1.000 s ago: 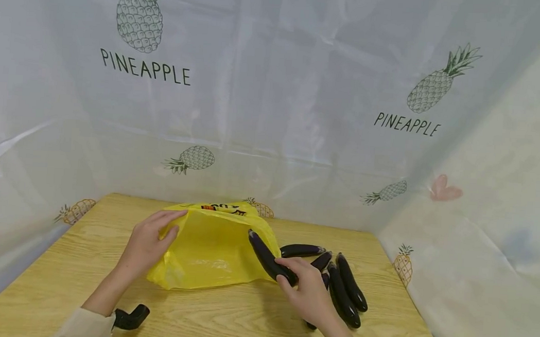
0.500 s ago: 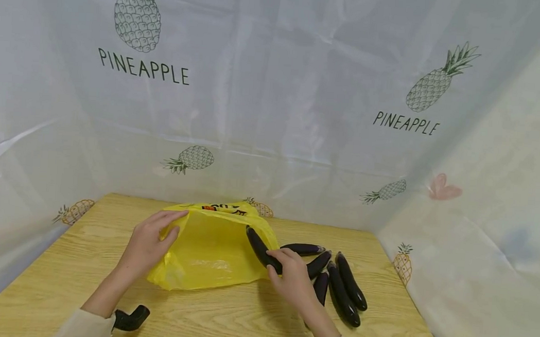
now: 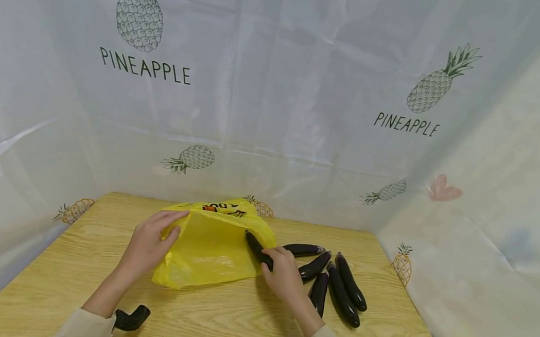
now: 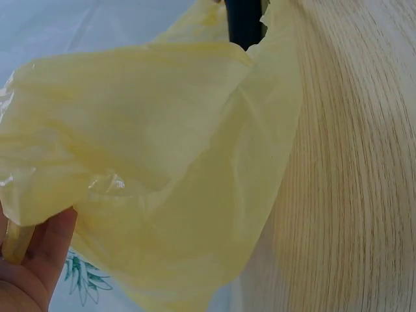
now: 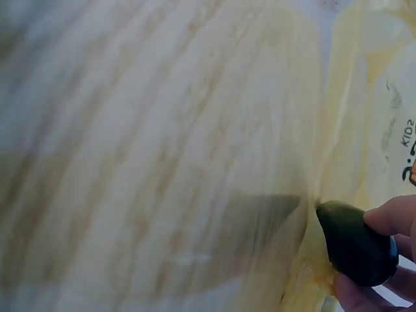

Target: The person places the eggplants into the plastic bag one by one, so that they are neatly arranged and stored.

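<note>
A yellow plastic bag lies on its side on the table, its mouth facing the person. At the left edge of that mouth, my left hand pinches the plastic; the left wrist view shows the bag's film gathered at the fingers. My right hand grips a dark eggplant by its near end, and the far end points into the bag. The right wrist view shows the thumb and fingers around the eggplant, its front part behind the plastic.
Right of the bag, several more eggplants lie on the wooden table. One eggplant lies close to the bag's right side. A pineapple-print sheet hangs behind and on both sides.
My right hand has moved left and carried the eggplant farther into the bag's mouth. The left hand stays at the bag's edge, and the bag has shifted slightly.
</note>
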The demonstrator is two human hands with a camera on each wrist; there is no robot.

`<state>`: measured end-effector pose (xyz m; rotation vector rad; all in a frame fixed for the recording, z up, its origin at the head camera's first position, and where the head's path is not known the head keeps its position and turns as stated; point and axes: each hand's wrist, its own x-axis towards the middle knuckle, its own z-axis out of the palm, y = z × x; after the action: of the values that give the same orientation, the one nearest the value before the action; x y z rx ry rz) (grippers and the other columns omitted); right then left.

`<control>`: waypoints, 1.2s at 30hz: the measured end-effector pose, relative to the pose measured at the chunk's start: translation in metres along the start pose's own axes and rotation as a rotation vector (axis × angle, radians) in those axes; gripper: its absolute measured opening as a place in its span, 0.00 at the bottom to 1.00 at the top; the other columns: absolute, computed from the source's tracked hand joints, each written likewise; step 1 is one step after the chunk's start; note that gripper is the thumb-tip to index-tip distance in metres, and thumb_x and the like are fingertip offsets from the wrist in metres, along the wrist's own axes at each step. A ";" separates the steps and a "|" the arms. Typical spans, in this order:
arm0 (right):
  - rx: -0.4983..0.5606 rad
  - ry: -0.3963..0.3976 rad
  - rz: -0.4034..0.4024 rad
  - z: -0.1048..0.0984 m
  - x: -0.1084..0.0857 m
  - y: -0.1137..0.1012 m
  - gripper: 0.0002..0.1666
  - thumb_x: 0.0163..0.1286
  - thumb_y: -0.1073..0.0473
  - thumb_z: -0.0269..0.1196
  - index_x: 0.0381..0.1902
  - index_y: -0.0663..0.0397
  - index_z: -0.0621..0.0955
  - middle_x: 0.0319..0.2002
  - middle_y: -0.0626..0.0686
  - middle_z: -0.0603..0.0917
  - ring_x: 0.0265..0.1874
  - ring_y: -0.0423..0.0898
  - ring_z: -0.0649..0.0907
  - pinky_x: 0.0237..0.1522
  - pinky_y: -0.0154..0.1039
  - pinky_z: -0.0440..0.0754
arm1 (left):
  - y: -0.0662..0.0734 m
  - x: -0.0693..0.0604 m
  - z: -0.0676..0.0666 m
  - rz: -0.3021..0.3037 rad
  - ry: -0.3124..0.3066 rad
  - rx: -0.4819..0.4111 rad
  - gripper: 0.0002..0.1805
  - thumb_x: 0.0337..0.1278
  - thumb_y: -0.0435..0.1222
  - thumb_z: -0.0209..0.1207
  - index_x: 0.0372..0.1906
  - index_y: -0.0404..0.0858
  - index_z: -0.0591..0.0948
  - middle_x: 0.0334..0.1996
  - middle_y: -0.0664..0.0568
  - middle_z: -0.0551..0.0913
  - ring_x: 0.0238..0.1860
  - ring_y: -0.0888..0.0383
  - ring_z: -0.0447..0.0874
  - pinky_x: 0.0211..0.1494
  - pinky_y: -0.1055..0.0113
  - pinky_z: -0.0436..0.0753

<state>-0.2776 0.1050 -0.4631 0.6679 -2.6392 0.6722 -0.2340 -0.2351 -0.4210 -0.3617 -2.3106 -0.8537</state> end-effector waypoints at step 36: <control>0.066 0.132 0.160 0.034 0.022 -0.015 0.20 0.63 0.66 0.78 0.53 0.61 0.90 0.44 0.60 0.85 0.42 0.57 0.85 0.44 0.53 0.88 | 0.007 0.000 0.001 0.004 0.000 -0.012 0.23 0.69 0.27 0.66 0.66 0.40 0.85 0.59 0.44 0.86 0.24 0.63 0.73 0.21 0.69 0.69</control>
<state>-0.2947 0.0679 -0.4767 0.4171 -2.5760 0.8218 -0.2313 -0.2296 -0.4181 -0.3723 -2.3051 -0.8659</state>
